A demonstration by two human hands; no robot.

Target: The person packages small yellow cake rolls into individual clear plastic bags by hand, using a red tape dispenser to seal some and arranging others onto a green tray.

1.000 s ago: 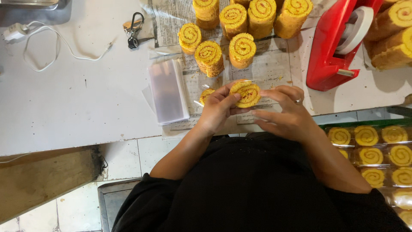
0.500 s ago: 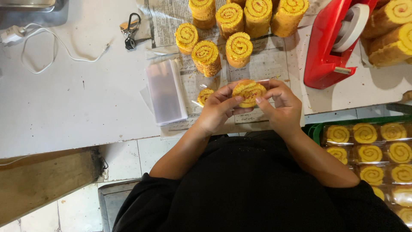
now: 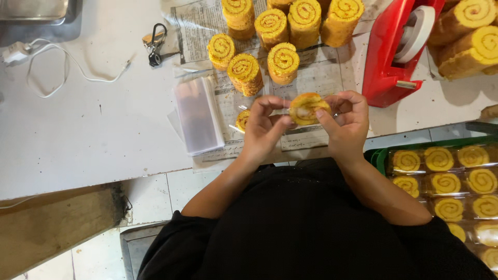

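Both hands, left and right, are pinching one roll slice above the desk's near edge, steadying its wrap; bags are lying within reach.

Yellow roll slice, reddish swirl; red tape dispenser; green crate; black sleeves.

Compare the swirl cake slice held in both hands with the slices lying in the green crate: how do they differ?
The held slice is lifted above the newspaper, pinched between the left hand and right hand; the crate slices lie flat in rows. The held slice stands alone; the crate slices are packed side by side in the green crate. Both are round, yellow, with a spiral filling.
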